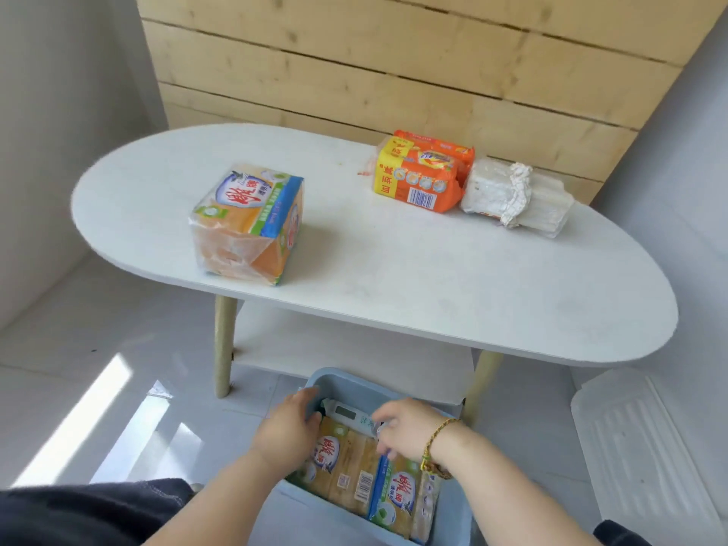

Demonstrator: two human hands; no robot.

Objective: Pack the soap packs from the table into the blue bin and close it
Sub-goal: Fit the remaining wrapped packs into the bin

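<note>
The blue bin (346, 382) stands on the floor in front of the white oval table (453, 277). Inside it lie yellow soap packs (354, 472) and a white pack (346, 415) behind them. My left hand (285, 431) grips the left end of a yellow pack in the bin. My right hand (405, 429) presses on the packs from the right, fingers curled on the wrapping. On the table rest a yellow soap pack (246, 224) at the left, an orange soap pack (423, 171) at the back, and a white wrapped pack (516, 197) beside it.
A white ribbed lid (646, 447) lies on the floor at the right. The table has a lower shelf (354, 348) and wooden legs (224, 344) just behind the bin. A wooden plank wall (394, 61) stands behind the table.
</note>
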